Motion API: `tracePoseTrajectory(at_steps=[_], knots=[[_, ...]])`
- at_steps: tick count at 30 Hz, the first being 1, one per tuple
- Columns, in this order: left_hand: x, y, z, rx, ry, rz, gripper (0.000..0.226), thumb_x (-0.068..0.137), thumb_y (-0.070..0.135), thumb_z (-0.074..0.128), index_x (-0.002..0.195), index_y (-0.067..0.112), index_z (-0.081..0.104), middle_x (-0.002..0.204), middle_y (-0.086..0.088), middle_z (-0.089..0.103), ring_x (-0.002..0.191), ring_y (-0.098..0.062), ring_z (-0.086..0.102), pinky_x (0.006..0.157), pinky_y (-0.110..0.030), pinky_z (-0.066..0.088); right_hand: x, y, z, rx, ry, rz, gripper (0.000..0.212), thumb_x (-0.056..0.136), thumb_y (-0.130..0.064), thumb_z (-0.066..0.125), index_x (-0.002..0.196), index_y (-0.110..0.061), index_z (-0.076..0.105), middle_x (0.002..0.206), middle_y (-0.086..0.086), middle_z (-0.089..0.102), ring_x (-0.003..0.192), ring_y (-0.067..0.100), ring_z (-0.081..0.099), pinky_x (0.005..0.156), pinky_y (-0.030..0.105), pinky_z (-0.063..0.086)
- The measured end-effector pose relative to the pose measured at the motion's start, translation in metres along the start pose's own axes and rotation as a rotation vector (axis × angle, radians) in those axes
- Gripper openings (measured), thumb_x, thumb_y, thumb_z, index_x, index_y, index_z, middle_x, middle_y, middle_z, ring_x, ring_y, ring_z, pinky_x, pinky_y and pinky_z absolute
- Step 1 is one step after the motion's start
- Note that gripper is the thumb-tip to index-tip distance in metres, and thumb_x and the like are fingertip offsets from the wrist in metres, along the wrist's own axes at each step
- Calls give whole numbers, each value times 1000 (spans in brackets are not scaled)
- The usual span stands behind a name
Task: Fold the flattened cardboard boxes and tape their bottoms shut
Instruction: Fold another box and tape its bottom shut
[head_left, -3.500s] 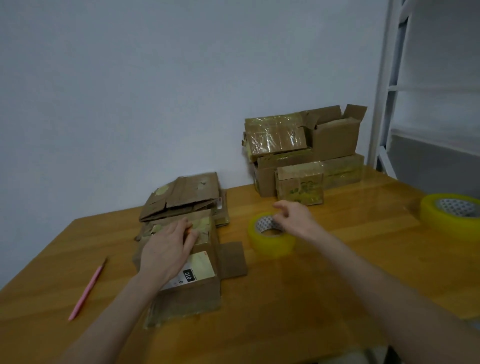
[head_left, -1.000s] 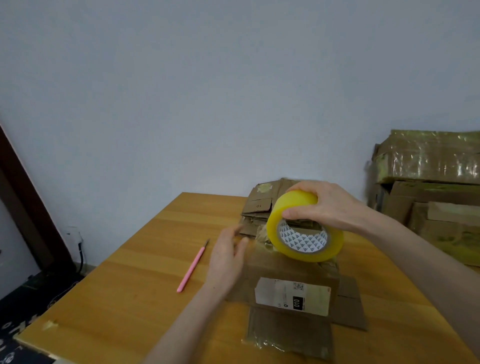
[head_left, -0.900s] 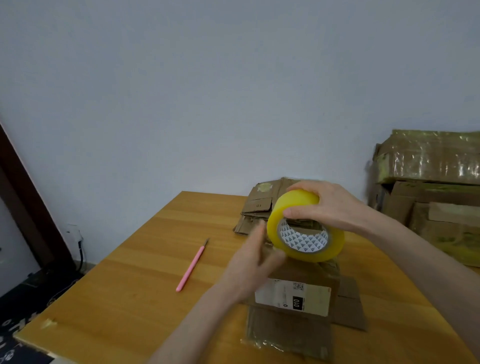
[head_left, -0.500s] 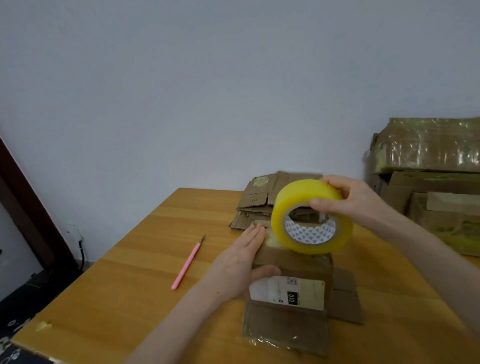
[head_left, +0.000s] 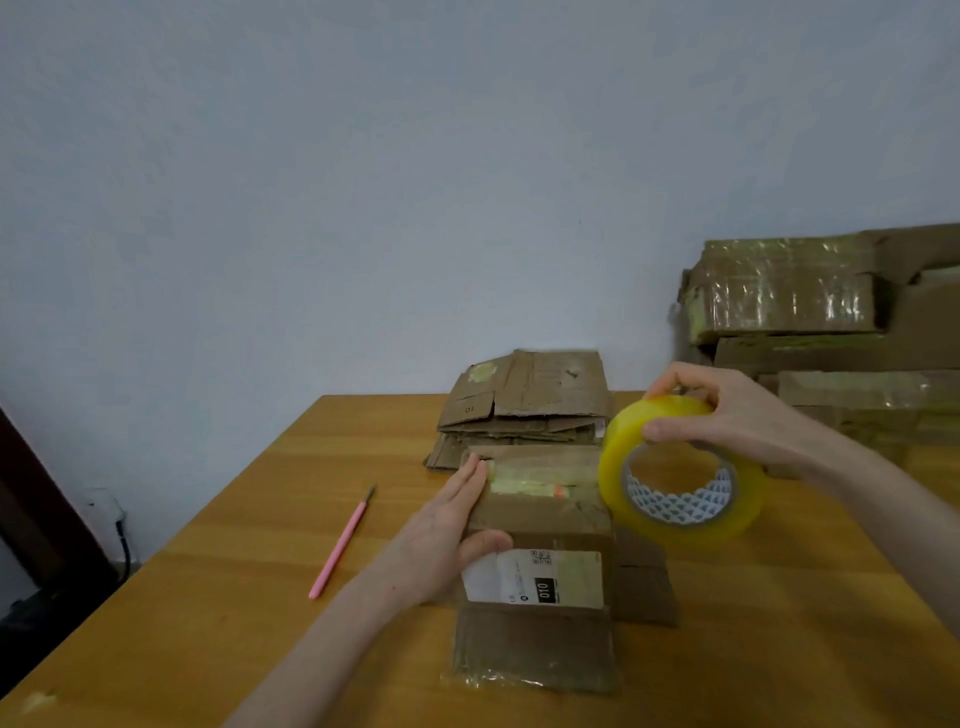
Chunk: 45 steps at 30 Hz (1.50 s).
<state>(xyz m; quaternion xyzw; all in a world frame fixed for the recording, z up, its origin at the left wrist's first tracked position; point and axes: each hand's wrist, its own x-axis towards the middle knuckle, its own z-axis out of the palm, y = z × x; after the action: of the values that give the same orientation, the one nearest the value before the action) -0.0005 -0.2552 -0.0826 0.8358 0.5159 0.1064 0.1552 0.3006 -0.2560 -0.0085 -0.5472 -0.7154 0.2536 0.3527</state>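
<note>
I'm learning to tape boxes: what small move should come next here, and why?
Probably draw the tape roll rightward and down past the right edge of the box: the left hand steadies its left side, and the right hand holds the roll raised above that edge.

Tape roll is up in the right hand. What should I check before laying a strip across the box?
1. Grip: ok, right hand holds the tape roll off the table.
2. Box steadied: ok, left hand lies flat against its left side, thumb on top.
3. Flaps shut: cannot tell, glossy tape covers the seam.
4. Tape end stuck down: cannot tell.
5. Cutter near: cannot tell, pink pen-like tool lies left of the box.
</note>
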Motion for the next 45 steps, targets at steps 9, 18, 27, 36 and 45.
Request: tracePoseTrajectory(at_steps=[9,18,27,36,45], knots=[[-1,-4,4,-49,21,-13,84,90,52,45,151,27,-6,157,5,-19,145,-15,5,117,-34,15,-20,25,8,32,-39,88,42,59,-53,72,95,-34,62,98,-7,66,85,11,66,68,29,55],[-5,-11,7,-446,112,-91,81,90,35,56,150,33,1,136,6,39,107,-6,52,89,-25,50,-43,44,45,142,176,77,37,77,-31,70,110,-34,53,104,-12,55,90,6,56,64,19,43],[27,12,-12,382,23,31,120,55,92,12,151,22,-3,158,2,-14,145,-10,-12,117,-31,0,-47,49,53,170,179,51,41,70,-30,76,101,-37,51,104,-15,52,89,7,55,63,19,46],[39,75,20,484,-2,243,94,81,77,33,151,29,-7,158,5,-12,146,-22,-8,111,-34,-6,-44,55,52,152,170,64,44,71,-28,77,106,-34,51,105,-17,50,92,7,53,67,23,48],[47,63,28,500,76,248,84,89,63,39,150,30,-8,158,9,-13,146,-19,-6,118,-34,4,-69,97,73,678,182,263,72,40,-49,90,105,-33,63,108,1,66,101,23,63,87,49,52]])
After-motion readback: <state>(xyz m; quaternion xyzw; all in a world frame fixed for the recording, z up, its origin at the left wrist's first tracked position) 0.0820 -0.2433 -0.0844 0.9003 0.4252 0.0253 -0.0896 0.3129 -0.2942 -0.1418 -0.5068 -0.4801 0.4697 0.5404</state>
